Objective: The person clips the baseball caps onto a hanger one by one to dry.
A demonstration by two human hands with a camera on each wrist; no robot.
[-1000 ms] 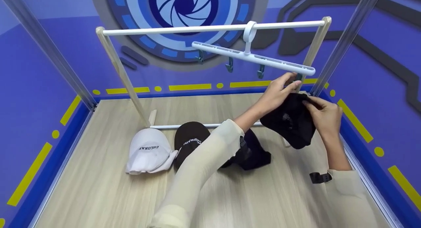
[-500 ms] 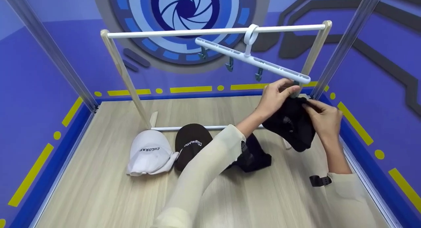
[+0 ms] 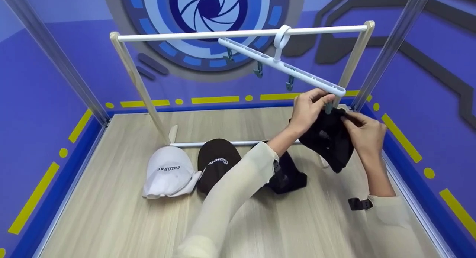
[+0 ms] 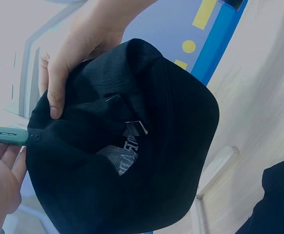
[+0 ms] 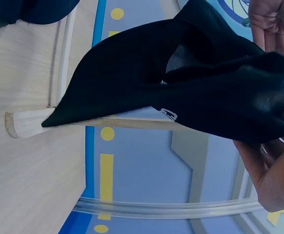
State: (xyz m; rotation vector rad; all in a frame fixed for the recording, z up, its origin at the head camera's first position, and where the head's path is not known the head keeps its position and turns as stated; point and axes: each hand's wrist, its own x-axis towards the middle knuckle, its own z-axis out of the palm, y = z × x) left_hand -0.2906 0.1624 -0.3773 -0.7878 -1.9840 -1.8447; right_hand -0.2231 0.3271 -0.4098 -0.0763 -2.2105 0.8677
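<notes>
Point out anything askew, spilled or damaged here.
The white hanger sits askew: it slants on the rod, its right end low, probably because the left hand grips the end clip at the black cap. I see no spill or damage.

Toward the table's [image 3: 111,221] back edge, three caps [image 3: 216,165] lie before the rack [image 3: 193,36], a fourth cap [image 3: 327,139] under its hanger's [image 3: 276,60] right end

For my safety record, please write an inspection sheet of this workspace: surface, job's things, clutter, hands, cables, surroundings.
Surface: wood-grain table
Job's things: black cap against a clip of the tilted white hanger, clamping unclear; hanger on rack; white cap, brown cap, dark cap on table
Clutter: nothing seen
Hands: left hand pinches the clip; right hand grips the black cap
Cables: nothing seen
Surroundings: blue-purple walls, yellow markings
</notes>
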